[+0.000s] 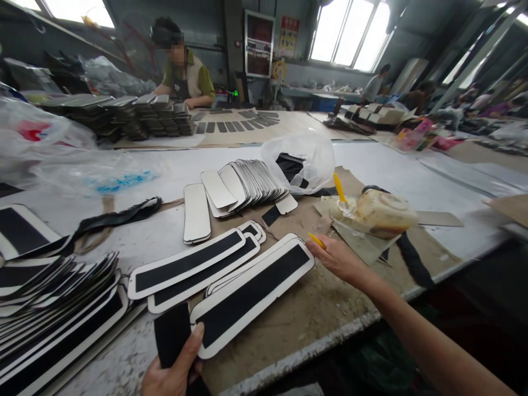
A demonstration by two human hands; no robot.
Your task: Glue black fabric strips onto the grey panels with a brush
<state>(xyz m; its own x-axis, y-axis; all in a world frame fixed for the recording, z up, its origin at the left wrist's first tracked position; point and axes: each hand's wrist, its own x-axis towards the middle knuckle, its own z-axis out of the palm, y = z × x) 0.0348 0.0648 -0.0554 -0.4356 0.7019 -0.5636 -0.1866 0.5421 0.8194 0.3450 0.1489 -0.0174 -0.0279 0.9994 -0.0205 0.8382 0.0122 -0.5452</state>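
At the bottom, my left hand (177, 363) grips the near end of a long white panel with a black strip along its middle (256, 294), thumb on top. A loose black strip (170, 330) lies at the same hand; whether it is also held I cannot tell. My right hand (338, 258) is closed around a small yellow stick (317, 240) at the panel's far end; the stick's lower part is hidden. Under and beside the held panel lie more such panels (190, 261). A yellow-handled tool (340, 187) stands in a glue-stained plastic container (383, 212) beyond my right hand.
A fanned row of white pieces (256, 184) lies mid-table, before a plastic bag of black strips (303, 162). Stacked panels (61, 319) fill the left, near a black fabric strip (115, 217). Brown board (289, 335) covers the table's front edge. A person (185, 77) works across the table.
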